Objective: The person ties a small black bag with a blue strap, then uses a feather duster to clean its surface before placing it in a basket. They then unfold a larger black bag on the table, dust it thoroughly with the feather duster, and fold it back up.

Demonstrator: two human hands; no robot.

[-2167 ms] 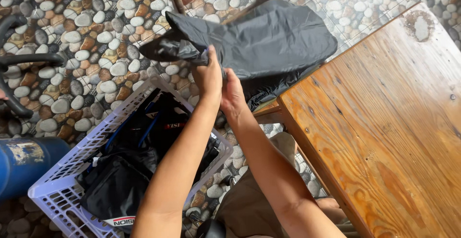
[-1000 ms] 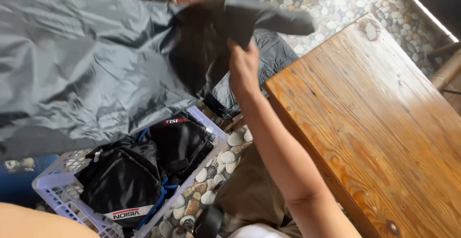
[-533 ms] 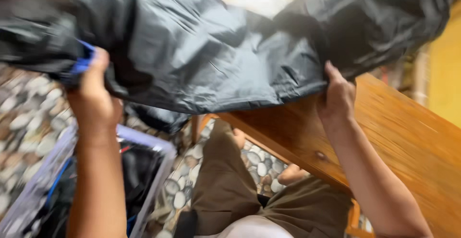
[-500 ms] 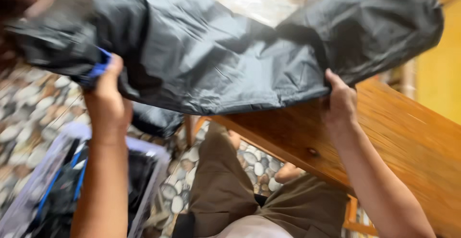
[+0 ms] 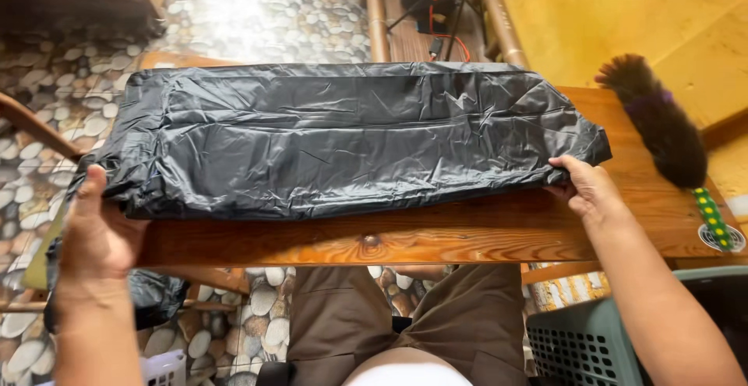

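Note:
A dark grey, shiny, crinkled garment (image 5: 343, 141) lies spread flat across a brown wooden table (image 5: 436, 234). Its left end hangs over the table's left edge. My left hand (image 5: 97, 226) grips that left end, thumb on top. At the right end, my right hand (image 5: 590, 187) pinches the garment's near corner against the tabletop. My lap in brown shorts shows below the table's front edge.
A dark feather duster (image 5: 662, 125) with a striped handle lies on the table's right end. A grey-green plastic basket (image 5: 600, 339) stands at lower right, a white basket's corner (image 5: 160, 366) at lower left. Pebble-pattern floor lies around, a wooden chair part (image 5: 35, 125) at left, a yellow wall behind.
The garment was held up in the air between both hands; now it lies flat on the table. The view has swung to face the table squarely.

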